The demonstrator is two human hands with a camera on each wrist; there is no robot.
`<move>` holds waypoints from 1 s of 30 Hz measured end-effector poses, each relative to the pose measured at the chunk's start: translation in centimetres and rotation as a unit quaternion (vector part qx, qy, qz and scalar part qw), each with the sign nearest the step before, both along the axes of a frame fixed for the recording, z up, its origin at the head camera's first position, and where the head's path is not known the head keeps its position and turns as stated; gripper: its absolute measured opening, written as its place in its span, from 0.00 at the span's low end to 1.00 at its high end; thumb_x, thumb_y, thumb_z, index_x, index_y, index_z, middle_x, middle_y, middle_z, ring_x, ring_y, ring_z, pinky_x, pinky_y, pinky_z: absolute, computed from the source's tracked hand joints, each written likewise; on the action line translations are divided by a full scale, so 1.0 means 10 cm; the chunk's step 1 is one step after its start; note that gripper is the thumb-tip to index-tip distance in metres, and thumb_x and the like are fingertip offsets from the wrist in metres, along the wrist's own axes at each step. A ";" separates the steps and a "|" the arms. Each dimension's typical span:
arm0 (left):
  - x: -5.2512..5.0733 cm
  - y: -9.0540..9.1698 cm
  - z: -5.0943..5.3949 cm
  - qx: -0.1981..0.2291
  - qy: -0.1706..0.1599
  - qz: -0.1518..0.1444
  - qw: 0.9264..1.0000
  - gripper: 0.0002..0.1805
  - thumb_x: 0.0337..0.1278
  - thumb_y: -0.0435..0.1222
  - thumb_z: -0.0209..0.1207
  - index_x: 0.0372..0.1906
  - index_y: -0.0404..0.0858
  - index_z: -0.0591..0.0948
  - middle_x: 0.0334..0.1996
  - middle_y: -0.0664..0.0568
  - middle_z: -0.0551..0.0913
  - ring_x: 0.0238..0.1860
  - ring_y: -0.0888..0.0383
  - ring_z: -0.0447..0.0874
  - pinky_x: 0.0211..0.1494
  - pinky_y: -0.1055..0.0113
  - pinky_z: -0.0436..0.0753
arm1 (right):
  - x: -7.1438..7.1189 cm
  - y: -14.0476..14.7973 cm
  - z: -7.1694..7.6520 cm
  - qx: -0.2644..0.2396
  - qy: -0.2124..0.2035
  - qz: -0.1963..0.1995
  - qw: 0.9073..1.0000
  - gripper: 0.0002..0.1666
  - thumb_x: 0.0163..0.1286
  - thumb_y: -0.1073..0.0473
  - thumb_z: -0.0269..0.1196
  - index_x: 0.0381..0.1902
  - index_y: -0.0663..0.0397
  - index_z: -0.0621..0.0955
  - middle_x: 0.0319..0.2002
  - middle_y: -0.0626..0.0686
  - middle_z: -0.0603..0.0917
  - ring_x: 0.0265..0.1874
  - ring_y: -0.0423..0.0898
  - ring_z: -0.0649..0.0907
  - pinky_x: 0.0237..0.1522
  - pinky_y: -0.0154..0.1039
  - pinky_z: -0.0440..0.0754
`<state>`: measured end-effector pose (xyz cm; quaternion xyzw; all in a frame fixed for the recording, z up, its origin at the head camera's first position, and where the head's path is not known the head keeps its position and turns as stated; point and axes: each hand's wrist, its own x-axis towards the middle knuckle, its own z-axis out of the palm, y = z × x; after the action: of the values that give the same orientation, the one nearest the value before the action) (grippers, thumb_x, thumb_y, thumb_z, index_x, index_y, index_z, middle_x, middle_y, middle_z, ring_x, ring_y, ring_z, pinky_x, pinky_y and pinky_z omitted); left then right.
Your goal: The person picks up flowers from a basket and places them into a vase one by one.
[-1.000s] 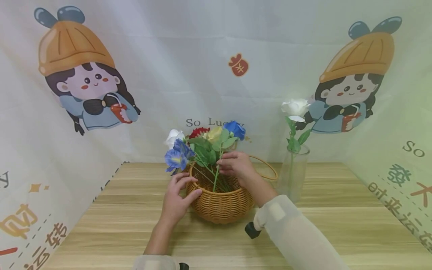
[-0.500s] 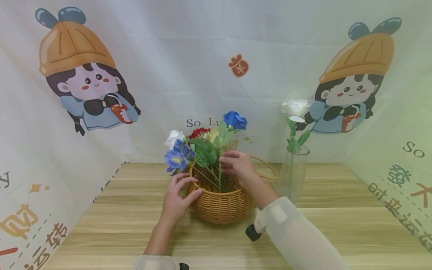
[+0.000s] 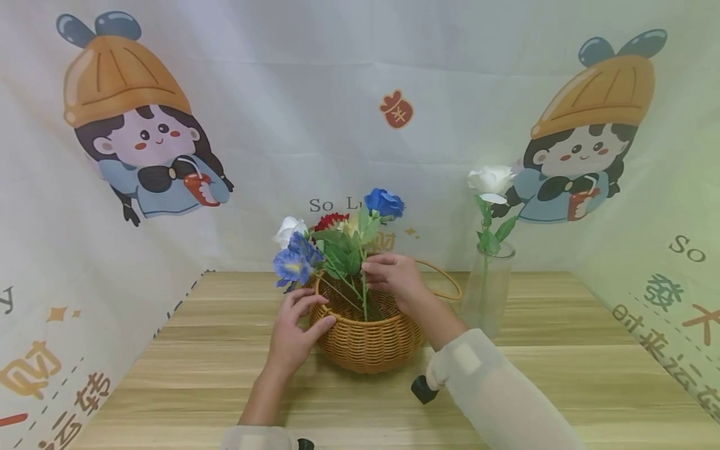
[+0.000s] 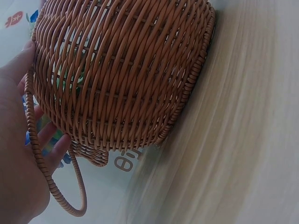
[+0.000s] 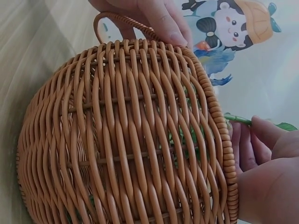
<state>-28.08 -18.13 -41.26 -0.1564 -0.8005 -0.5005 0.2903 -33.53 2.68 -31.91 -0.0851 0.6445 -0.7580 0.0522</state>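
On the table stands a brown wicker basket point(image 3: 368, 347) with artificial flowers in it. My right hand point(image 3: 396, 278) pinches the green stem point(image 5: 240, 118) of a blue rose point(image 3: 385, 203) over the basket's mouth; the stem's lower end is inside. At the basket's left, my left hand point(image 3: 294, 325) holds the rim, its thumb point(image 5: 175, 37) against the near side. The left wrist view has the fingers point(image 4: 58, 151) around the wicker beside a looped handle point(image 4: 46, 172). A blue-purple iris point(image 3: 295, 265), a white rose point(image 3: 289, 231), a red flower point(image 3: 330, 222) and a partly hidden yellow flower point(image 3: 352, 223) lean toward the back left.
A clear glass vase point(image 3: 488, 306) with one white rose point(image 3: 491, 181) stands right of the basket. A second handle loop point(image 3: 447, 278) sticks out behind my right hand. A printed cloth backdrop point(image 3: 315, 125) encloses the wooden table point(image 3: 534, 387).
The blue rose has risen with its stem standing straighter, then shifted slightly left, uncovering less of the yellow flower. My left hand and the basket have stayed in place.
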 end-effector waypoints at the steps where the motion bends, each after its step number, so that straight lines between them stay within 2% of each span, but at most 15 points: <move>1: 0.00 0.00 0.00 -0.001 0.000 0.000 1.000 0.16 0.50 0.40 0.72 0.44 0.42 0.84 0.57 0.47 0.73 0.58 0.48 0.71 0.56 0.47 0.75 | 0.01 0.00 0.01 0.002 0.003 -0.001 1.000 0.12 0.65 0.70 0.64 0.45 0.74 0.80 0.28 0.53 0.84 0.24 0.43 0.83 0.33 0.38 0.85; 10: 0.01 -0.01 0.00 -0.003 -0.007 0.000 1.000 0.16 0.51 0.41 0.72 0.45 0.41 0.84 0.58 0.47 0.72 0.59 0.48 0.70 0.57 0.47 0.75 | 0.00 0.03 0.04 0.002 0.060 -0.054 0.997 0.12 0.64 0.70 0.65 0.44 0.75 0.80 0.30 0.53 0.85 0.24 0.44 0.84 0.36 0.45 0.85; 15: 0.01 -0.01 0.01 -0.004 -0.010 0.000 1.000 0.17 0.51 0.41 0.71 0.45 0.40 0.84 0.58 0.47 0.72 0.59 0.48 0.70 0.57 0.47 0.75 | -0.01 0.14 0.05 -0.006 0.084 -0.081 0.993 0.14 0.65 0.67 0.65 0.46 0.73 0.80 0.31 0.52 0.86 0.24 0.43 0.84 0.36 0.43 0.85; 17: 0.01 0.00 0.01 -0.005 -0.010 0.000 1.000 0.17 0.51 0.41 0.71 0.45 0.41 0.84 0.58 0.47 0.72 0.59 0.48 0.71 0.57 0.48 0.75 | -0.02 0.20 0.04 -0.015 0.091 -0.093 0.991 0.14 0.65 0.67 0.65 0.45 0.72 0.81 0.30 0.52 0.85 0.23 0.43 0.84 0.36 0.42 0.85; 22: 0.01 0.00 0.01 -0.003 -0.012 -0.002 1.000 0.17 0.51 0.41 0.71 0.45 0.40 0.84 0.58 0.47 0.72 0.59 0.48 0.71 0.57 0.49 0.75 | 0.01 0.33 0.06 -0.046 0.103 -0.123 0.986 0.15 0.65 0.67 0.65 0.46 0.74 0.80 0.29 0.50 0.84 0.24 0.42 0.85 0.41 0.48 0.84; 30: 0.01 0.00 0.00 -0.004 -0.009 -0.002 1.000 0.17 0.51 0.41 0.71 0.45 0.39 0.83 0.59 0.46 0.72 0.60 0.48 0.69 0.59 0.48 0.74 | 0.08 0.49 0.11 -0.079 0.119 -0.163 0.976 0.15 0.65 0.67 0.65 0.47 0.73 0.79 0.29 0.47 0.86 0.29 0.44 0.86 0.40 0.42 0.84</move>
<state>-27.96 -18.17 -41.22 -0.1549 -0.8049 -0.4992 0.2810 -32.74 7.60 -30.83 -0.0724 0.5892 -0.7895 -0.1559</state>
